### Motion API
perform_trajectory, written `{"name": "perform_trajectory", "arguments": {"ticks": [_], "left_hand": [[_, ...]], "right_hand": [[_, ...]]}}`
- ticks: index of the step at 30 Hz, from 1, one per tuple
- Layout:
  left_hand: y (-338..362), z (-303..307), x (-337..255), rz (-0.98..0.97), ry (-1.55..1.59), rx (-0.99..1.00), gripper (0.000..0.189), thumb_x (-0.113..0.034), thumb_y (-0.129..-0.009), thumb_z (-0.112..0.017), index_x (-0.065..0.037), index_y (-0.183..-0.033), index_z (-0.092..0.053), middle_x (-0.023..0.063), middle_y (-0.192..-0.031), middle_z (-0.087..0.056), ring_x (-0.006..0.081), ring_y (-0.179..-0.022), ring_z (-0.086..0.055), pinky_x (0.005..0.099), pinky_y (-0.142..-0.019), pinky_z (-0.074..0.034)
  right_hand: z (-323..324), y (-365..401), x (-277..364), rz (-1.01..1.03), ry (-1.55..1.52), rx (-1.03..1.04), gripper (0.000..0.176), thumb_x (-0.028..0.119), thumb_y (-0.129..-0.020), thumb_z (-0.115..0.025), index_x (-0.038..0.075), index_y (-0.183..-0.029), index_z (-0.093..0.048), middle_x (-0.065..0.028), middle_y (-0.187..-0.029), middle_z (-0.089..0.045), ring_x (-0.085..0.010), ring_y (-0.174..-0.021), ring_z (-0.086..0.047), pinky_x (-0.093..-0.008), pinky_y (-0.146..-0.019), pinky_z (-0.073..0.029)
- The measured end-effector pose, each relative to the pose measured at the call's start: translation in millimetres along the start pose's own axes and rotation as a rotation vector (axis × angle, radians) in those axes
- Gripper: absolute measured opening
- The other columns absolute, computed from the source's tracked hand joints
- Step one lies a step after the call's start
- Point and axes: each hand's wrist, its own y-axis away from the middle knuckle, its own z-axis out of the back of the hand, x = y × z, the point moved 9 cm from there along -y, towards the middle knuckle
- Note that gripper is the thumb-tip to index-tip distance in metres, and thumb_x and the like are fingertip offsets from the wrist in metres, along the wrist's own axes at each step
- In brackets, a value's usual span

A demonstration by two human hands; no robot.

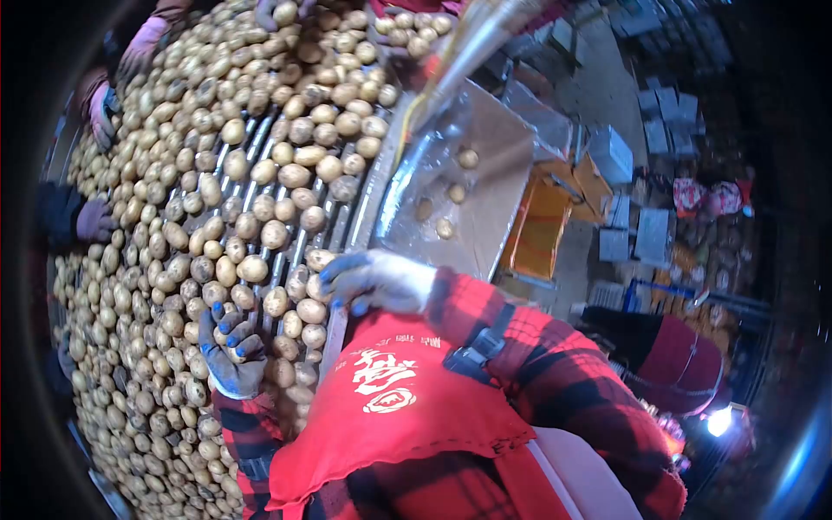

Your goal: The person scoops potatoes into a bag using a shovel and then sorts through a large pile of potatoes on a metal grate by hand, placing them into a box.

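My left hand [232, 354], in a grey glove with blue fingertips, is over the potatoes [130, 303] on the roller conveyor. Its fingers curl around a potato [235, 354], partly hidden by them. Nearer the conveyor's side edge [334, 338], my right hand [373, 282] wears a similar glove. The fingers of that hand are spread and bent downward, with no held potato visible. Beside its fingertips lies a potato [319, 259]. Metal rollers [256, 143] show between the potatoes.
Gloved hands of other people [94, 221] reach in from the far side and top. Right of the conveyor stands a plastic-lined bin [498, 186] with several potatoes, beside an orange crate [539, 230]. A shiny pole [464, 56] crosses above. Another person [680, 364] is at the right.
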Motion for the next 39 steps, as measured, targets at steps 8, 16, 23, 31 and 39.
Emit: {"name": "perform_trajectory", "arguments": {"ticks": [8, 16, 23, 31, 39], "left_hand": [[-17.0, 0.9, 82.1, 0.278, -0.096, -0.059, 0.044, -0.045, -0.114, -0.042, -0.011, -0.107, -0.067, -0.0036, -0.077, -0.059, 0.0111, -0.063, -0.050, 0.0281, -0.052, -0.043], [-25.5, 31.0, 91.9, 0.258, -0.255, -0.088, 0.026, -0.032, -0.112, -0.050, -0.012, -0.123, -0.061, 0.0020, -0.108, -0.070, 0.0159, -0.090, -0.066, 0.0344, -0.070, -0.058], [-39.6, -20.3, 121.7, 0.002, -0.218, -0.194, 0.035, -0.030, -0.108, -0.058, -0.004, -0.132, -0.058, 0.0136, -0.132, -0.065, 0.0291, -0.129, -0.059, 0.0448, -0.106, -0.052], [-19.3, -107.4, 150.4, -0.201, -1.385, 0.144, 0.024, -0.019, -0.095, -0.071, -0.003, -0.113, -0.067, 0.0117, -0.112, -0.069, 0.0229, -0.106, -0.068, 0.0349, -0.087, -0.057], [11.8, -116.9, 198.1, -0.760, -2.351, 0.709, 0.045, -0.022, -0.085, -0.072, -0.013, -0.129, -0.067, 0.0150, -0.141, -0.058, 0.0402, -0.131, -0.053, 0.0518, -0.109, -0.043]], "right_hand": [[128.4, 245.9, -19.4, -0.134, -0.176, -0.609, 0.057, -0.012, -0.082, -0.065, 0.002, -0.137, -0.059, -0.0060, -0.119, -0.067, -0.0154, -0.105, -0.068, -0.0293, -0.087, -0.057], [141.1, 373.9, -125.3, -0.742, 0.478, -0.835, 0.036, 0.026, -0.099, -0.065, 0.008, -0.130, -0.069, -0.0111, -0.121, -0.071, -0.0238, -0.104, -0.068, -0.0376, -0.094, -0.054], [78.2, 190.9, 8.3, -0.532, 0.904, -0.886, 0.039, 0.021, -0.099, -0.067, 0.002, -0.133, -0.068, -0.0201, -0.126, -0.069, -0.0298, -0.119, -0.066, -0.0385, -0.102, -0.051], [-46.2, 74.5, -16.6, 0.042, -1.257, 0.189, 0.060, 0.056, -0.107, -0.051, 0.010, -0.147, -0.051, -0.0122, -0.139, -0.062, -0.0263, -0.119, -0.063, -0.0430, -0.104, -0.052], [-29.2, 74.4, -5.6, 0.301, -0.384, -0.129, 0.036, 0.007, -0.102, -0.059, 0.005, -0.138, -0.052, -0.0115, -0.131, -0.063, -0.0213, -0.119, -0.064, -0.0387, -0.100, -0.055]]}}
